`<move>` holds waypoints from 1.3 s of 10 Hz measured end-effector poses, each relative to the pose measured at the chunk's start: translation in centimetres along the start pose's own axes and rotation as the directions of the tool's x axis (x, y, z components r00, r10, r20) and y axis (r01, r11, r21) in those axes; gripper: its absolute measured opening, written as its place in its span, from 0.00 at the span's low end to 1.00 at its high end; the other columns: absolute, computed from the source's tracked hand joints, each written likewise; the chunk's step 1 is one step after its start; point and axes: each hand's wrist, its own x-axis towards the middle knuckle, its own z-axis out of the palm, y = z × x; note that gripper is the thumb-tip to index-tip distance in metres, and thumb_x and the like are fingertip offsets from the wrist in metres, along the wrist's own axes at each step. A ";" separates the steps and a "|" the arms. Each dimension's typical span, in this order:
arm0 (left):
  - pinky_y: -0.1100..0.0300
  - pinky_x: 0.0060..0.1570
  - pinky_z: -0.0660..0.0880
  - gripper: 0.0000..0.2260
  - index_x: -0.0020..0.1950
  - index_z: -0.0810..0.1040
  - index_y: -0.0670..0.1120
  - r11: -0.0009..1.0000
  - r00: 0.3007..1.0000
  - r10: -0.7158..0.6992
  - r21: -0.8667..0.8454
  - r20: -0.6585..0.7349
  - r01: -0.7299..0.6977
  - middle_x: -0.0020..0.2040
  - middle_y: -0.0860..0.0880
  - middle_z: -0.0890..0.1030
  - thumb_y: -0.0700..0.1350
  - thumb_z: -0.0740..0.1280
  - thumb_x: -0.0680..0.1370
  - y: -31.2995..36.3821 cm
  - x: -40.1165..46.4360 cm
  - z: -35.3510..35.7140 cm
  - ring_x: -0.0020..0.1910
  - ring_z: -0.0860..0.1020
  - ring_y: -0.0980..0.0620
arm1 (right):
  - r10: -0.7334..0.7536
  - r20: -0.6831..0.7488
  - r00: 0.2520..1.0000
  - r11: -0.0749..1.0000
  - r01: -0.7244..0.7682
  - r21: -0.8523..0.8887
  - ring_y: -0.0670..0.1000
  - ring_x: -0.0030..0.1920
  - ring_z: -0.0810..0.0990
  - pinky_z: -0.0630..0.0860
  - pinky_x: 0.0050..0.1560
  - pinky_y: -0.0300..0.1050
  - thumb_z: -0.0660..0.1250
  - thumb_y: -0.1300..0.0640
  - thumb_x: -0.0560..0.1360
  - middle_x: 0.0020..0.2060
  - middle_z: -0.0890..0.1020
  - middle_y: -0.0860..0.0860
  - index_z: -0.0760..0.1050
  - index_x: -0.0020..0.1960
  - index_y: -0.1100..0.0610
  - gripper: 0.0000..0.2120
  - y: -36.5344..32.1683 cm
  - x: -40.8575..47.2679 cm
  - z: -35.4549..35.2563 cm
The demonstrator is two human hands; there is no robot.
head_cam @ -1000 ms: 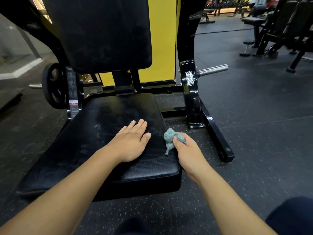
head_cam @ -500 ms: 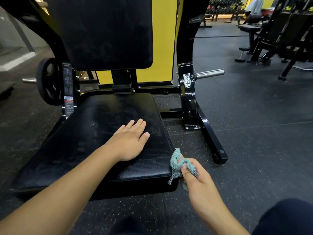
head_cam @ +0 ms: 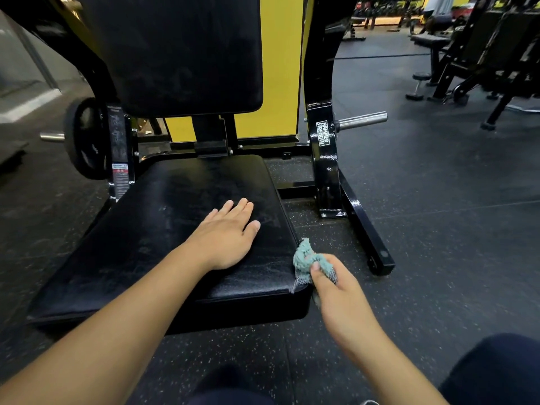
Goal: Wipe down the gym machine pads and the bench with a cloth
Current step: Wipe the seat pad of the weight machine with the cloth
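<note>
1. "HAMMER STRENGTH" in white letters, running vertically on the black upright post [head_cam: 323, 159] right of the seat.
2. There's a red and white warning sticker [head_cam: 120, 174] on the left frame post, but the print's way too small and blurry to read.

— Cut off at the top edge?
— Back pad [head_cam: 175, 51], yes; upper part out of frame.
— Under the right hand [head_cam: 342, 302]?
— Fingers mostly hidden behind bunched cloth [head_cam: 306, 260]; only the thumb plain.
— Upper right of the frame?
— Seated person [head_cam: 438, 10], cropped, too small to tell. Warning label [head_cam: 119, 173], left: unreadable.
</note>
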 end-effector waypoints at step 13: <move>0.71 0.60 0.64 0.21 0.75 0.71 0.58 0.785 0.903 -0.276 -0.620 -0.329 0.014 0.70 0.60 0.74 0.45 0.61 0.82 2.1 -7.2 -2.4 0.65 0.72 0.61 | -0.339 0.424 0.840 0.790 0.499 -0.357 0.47 0.51 0.80 0.72 0.49 0.33 0.73 0.58 0.76 0.52 0.81 0.47 0.79 0.51 0.48 0.08 -6.3 10.7 7.3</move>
